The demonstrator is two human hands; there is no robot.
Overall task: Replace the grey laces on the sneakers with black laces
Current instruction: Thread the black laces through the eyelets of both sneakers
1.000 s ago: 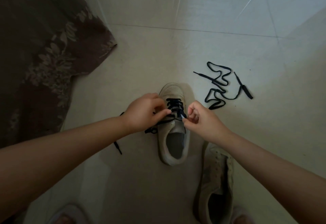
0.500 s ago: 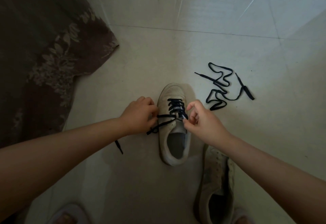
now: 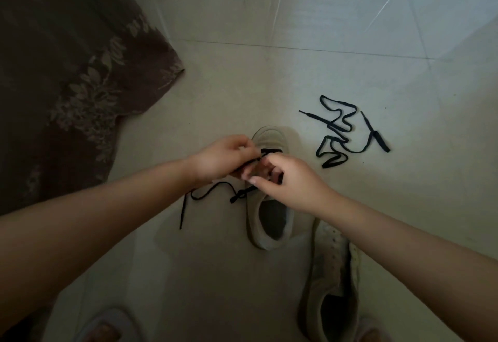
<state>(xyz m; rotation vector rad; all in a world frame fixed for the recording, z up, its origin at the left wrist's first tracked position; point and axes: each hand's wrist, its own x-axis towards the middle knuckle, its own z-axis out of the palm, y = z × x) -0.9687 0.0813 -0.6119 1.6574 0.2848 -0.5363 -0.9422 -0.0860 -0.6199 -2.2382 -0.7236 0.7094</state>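
1. Pale floor tiles [image 3: 242, 85] carry everything; a dark patterned cloth [image 3: 67, 72] covers the floor's far-left corner.
2. We see the near sneaker [image 3: 269, 223] at mid-floor, toe pointing away from us, its long axis running near to far.
3. Our left hand [image 3: 223, 158] pinches the black lace [image 3: 215, 188] over the eyelets; the lace's free end trails toward the floor's left and near side.
4. Our right hand [image 3: 291, 180] has its fingers curled over the tongue; whether it grips the lace's other end we cannot tell.
5. Both hands meet above the shoe's throat, so we judge the next eyelet lies just beneath the fingertips.
6. A spare black lace [image 3: 342, 131] lies loose toward the right edge, well apart.
7. The second sneaker [image 3: 331, 282], unlaced, waits at the near right.
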